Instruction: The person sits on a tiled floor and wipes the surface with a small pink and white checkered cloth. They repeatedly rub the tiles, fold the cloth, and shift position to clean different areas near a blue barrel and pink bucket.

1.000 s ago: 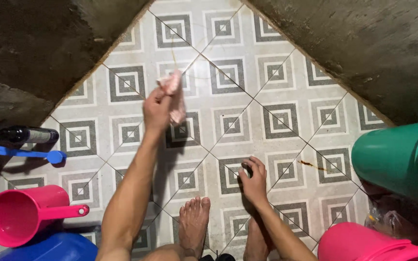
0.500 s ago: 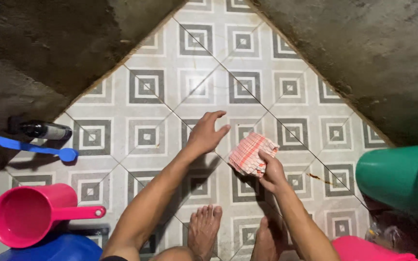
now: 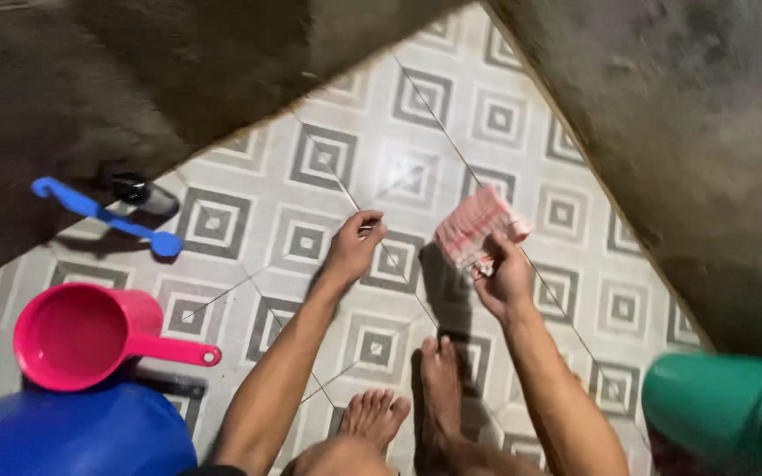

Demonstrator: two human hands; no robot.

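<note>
Pink-and-white striped cloth, crumpled

Both my bare forearms reach forward and slightly inward from the bottom of the view. My left hand is loosely curled, knuckles up, thumb and forefinger drawn together near the tips; whether they pinch anything I cannot tell. My right hand is raised a little further right, wrist bent back, fingers and thumb closed in a firm grip at the fingertips. The two hands are near each other but apart. My bare feet sit below, between the forearms.
</note>
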